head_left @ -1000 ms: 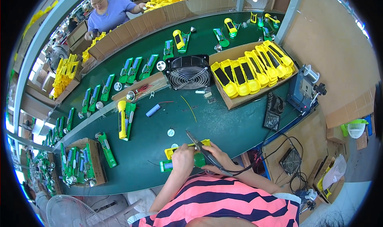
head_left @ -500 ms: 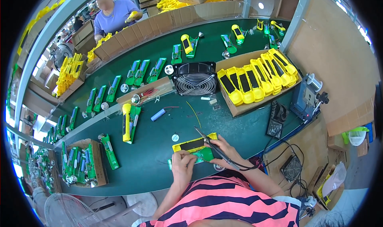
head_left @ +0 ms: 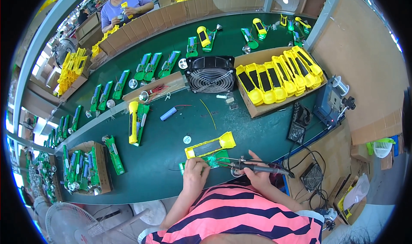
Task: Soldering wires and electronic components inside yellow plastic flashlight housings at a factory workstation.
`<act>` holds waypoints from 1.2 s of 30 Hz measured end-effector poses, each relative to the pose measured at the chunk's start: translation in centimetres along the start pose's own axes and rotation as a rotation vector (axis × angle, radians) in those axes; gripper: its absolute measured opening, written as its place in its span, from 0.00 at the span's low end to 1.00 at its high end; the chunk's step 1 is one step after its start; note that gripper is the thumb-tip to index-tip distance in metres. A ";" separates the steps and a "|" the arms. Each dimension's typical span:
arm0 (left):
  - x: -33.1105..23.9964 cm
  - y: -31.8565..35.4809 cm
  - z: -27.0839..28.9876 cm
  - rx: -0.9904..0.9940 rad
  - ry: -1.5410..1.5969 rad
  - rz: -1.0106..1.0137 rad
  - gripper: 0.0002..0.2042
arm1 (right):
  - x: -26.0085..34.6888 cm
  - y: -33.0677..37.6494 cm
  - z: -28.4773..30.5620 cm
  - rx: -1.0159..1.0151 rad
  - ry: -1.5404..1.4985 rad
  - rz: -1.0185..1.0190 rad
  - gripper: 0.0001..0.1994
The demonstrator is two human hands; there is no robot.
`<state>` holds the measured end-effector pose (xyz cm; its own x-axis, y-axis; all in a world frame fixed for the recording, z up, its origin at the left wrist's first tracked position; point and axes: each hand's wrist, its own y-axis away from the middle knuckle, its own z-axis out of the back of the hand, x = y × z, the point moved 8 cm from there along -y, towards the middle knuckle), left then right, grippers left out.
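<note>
My right hand (head_left: 259, 176) grips a soldering iron (head_left: 262, 168) with a thin feed tube along it, its tip pointing left at a green casing (head_left: 222, 155). The casing lies on the bench before me, with a circuit board (head_left: 212, 160) and thin wires in it. Over the casing's left end, my left hand (head_left: 195, 173) is closed in a pinch; whatever its fingertips hold is hidden. Just beyond lies a yellow casing (head_left: 227, 140) with a dark panel, touching or nearly touching the green one. A round reflector below the iron is partly hidden.
A box of yellow casings (head_left: 274, 85) stands at the back right, beside a soldering station (head_left: 328, 102). A fan (head_left: 210, 74) sits at the back. Left are a yellow-green lamp (head_left: 134, 124), a blue battery cell (head_left: 168, 113) and a box (head_left: 105, 175) of green casings. A co-worker (head_left: 124, 6) handles parts beyond.
My right hand has lowered the soldering iron from above the yellow casing to the circuit board. The green casing's board now shows. My left hand stays at its left end.
</note>
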<state>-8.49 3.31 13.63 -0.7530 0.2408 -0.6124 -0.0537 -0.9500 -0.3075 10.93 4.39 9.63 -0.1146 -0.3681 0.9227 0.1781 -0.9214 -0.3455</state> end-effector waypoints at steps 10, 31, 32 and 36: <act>0.7 0.1 -0.2 -0.072 -0.007 0.076 0.08 | -1.5 0.2 -0.6 -0.042 -0.118 -0.226 0.06; 1.0 -1.0 -0.5 0.043 -0.006 0.122 0.06 | -2.3 0.2 0.1 -0.193 -0.368 -0.330 0.04; 0.9 -1.0 -0.5 0.048 -0.018 0.121 0.06 | -2.8 0.4 0.4 -0.231 -0.408 -0.363 0.05; 1.1 -1.1 -0.6 0.070 -0.037 0.135 0.06 | -2.4 0.1 1.0 -0.201 -0.318 -0.261 0.05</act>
<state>-8.88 4.73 12.86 -0.7799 0.1036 -0.6173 0.0051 -0.9851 -0.1718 12.16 5.32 7.57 0.1812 -0.0928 0.9791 -0.0134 -0.9957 -0.0919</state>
